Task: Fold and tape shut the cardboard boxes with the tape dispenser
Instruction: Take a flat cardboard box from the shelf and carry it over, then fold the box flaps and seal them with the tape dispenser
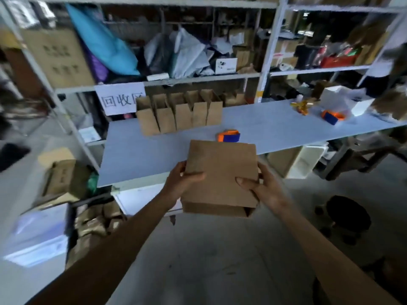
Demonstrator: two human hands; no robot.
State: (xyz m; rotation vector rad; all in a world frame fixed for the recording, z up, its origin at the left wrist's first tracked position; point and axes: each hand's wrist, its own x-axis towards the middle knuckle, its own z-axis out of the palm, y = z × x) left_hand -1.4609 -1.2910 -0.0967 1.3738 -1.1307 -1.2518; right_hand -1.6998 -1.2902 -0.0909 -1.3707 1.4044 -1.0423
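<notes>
**newbie:** Both hands grip one box (220,172) in the air just off the table (264,122) edge: left hand (182,181) on its left side, right hand (259,186) on its right, thumbs on top. Near end looks open. Tips?

**packer:** I'd set it down first, press the flaps flush, then grab the dispenser (229,136) just behind it. Finished-looking boxes (178,113) stand at the back.

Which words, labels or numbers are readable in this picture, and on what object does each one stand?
"回收区": white paper sign on the shelf frame; the last character is partly hidden.
Large shelf carton: dark print, too blurred.
Small white box: marking too small.
Held cardboard box: no text.
</notes>
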